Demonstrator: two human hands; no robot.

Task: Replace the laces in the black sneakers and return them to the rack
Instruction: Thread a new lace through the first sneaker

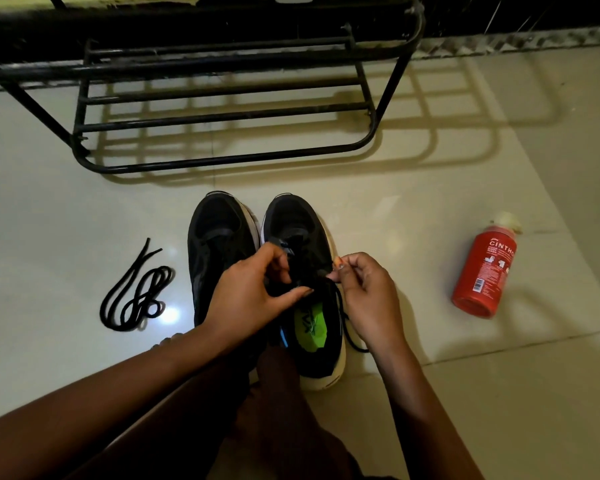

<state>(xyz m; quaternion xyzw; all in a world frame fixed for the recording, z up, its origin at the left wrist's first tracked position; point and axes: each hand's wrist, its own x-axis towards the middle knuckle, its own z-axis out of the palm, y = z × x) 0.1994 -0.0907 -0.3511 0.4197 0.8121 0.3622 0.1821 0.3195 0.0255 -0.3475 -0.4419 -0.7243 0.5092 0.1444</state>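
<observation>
You have both sneakers on the floor (49,202) just in front of you, side by side and touching. That likely keeps the pair together for the short carry to the rack (222,116) beyond them. Each shoe's long axis runs straight away from you, with toes pointing at the rack and heels toward your legs, so the eyelet rows face up under your hands.

Your left hand (253,292) curls its fingers onto the throat of the right sneaker (302,223), probably to steady the upper. I cannot tell whether it also catches the cord there. Your right hand (368,292) pinches the lace (343,317) between thumb and fingertips at the shoe's right edge, and the slack trails down past the heel. It looks like you are working the upper eyelets.

The left sneaker (219,237) sits untouched, and I can't tell whether it is laced.

The loose lace (136,292) lies coiled on the floor to the left, near the pair and within easy reach. The red bottle (482,275) lies on its side well to the right.
</observation>
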